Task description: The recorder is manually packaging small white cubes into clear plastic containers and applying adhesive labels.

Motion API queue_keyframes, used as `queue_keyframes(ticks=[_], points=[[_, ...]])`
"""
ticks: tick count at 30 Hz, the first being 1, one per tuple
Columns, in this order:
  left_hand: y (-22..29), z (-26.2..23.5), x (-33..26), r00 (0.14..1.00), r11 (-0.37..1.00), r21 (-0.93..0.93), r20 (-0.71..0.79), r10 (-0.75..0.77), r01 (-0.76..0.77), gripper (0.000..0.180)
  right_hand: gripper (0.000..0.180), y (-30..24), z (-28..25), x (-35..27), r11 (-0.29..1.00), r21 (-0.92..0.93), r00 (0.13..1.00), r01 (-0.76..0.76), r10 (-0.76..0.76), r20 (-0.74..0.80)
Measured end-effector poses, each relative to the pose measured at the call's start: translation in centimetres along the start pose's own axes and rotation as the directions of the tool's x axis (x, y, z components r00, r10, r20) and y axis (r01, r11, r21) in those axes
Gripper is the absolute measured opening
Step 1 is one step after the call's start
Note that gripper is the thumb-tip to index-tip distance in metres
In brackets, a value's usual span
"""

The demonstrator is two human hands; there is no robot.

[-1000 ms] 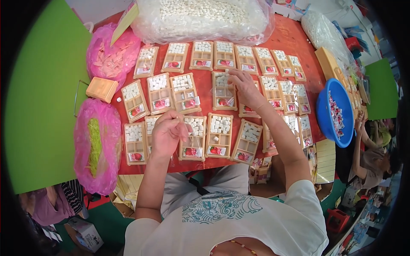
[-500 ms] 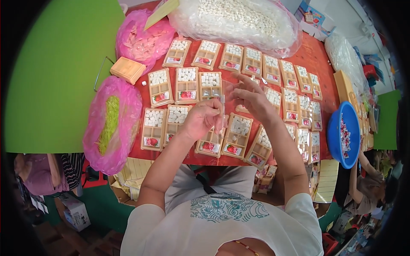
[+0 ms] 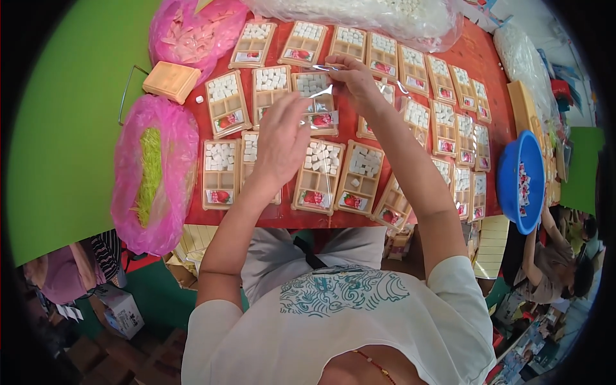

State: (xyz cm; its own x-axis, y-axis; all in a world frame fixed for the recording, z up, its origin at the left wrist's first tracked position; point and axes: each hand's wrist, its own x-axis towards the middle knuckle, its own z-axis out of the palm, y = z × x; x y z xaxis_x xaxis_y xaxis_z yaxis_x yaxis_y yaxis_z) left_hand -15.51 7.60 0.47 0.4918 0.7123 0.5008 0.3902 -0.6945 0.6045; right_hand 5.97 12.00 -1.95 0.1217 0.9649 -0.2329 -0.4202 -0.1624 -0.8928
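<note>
A thin clear plastic sheet (image 3: 323, 94), with bright glare on it, is between my two hands above a compartmented tan tray (image 3: 314, 131). My right hand (image 3: 360, 83) pinches its far edge between thumb and fingers. At its left edge are the closed fingers of my left hand (image 3: 282, 138), their tips partly hidden by the hand's back. White cubes fill the top part of the tray under the sheet, and a small strawberry-printed packet lies in its lower part. I cannot tell whether the sheet touches the tray.
Similar trays (image 3: 357, 176) stand in rows on the red table (image 3: 215, 77). A large bag of white cubes (image 3: 385, 16) lies at the back. On the left are a pink bag of green shreds (image 3: 151, 173) and a tan block (image 3: 171, 81); a blue basin (image 3: 521, 186) sits right.
The sheet has turned from nearly edge-on to spread over the tray. My right hand has moved left and now grips its far edge. The whole view has shifted, with the table sitting higher.
</note>
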Motion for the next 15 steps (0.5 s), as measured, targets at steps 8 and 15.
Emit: queue_keyframes(ticks=[8, 15], points=[[0.9, 2.5, -2.2, 0.944, 0.970, 0.240, 0.327, -0.045, -0.036, 0.042, 0.030, 1.4, -0.1, 0.9, 0.924, -0.379, 0.997, 0.055, -0.074, -0.037], [0.7, 2.6, -2.1, 0.930, 0.964, 0.265, 0.362, -0.066, -0.035, 0.043, 0.027, 1.7, 0.2, 1.0, 0.447, -0.844, 0.899, 0.298, -0.429, 0.090]])
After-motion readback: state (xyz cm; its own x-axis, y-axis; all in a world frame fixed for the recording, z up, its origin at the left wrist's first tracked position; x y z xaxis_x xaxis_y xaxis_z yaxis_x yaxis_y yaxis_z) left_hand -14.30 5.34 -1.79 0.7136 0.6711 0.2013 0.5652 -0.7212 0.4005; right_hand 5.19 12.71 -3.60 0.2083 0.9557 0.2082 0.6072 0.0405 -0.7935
